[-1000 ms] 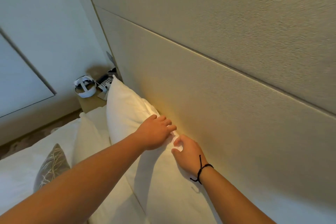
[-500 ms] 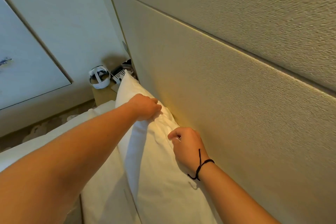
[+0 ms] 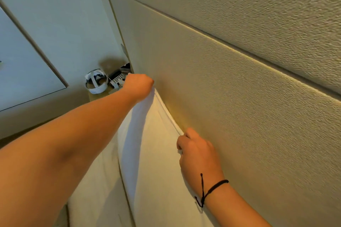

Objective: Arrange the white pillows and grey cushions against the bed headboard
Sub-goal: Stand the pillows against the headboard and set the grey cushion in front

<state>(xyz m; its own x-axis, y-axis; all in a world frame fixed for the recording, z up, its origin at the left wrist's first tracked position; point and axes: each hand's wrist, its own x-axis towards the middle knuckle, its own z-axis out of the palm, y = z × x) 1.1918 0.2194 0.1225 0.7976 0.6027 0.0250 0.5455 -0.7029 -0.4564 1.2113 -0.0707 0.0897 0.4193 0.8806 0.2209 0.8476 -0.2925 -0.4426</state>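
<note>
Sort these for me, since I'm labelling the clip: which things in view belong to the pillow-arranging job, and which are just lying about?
Part of the job:
- white pillow, held upright at its top edge
- left hand, closed on the far corner
- right hand, closed on the near edge
- headboard
- second white pillow in front

Just lying about:
- white headset on the bedside table
- phone keypad beside it

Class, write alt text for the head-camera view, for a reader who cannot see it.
Two bare hands grip the top edge of a white pillow standing against a beige headboard: the left hand at its far corner, the right hand nearer. A white headset sits on the bedside table beyond.
</note>
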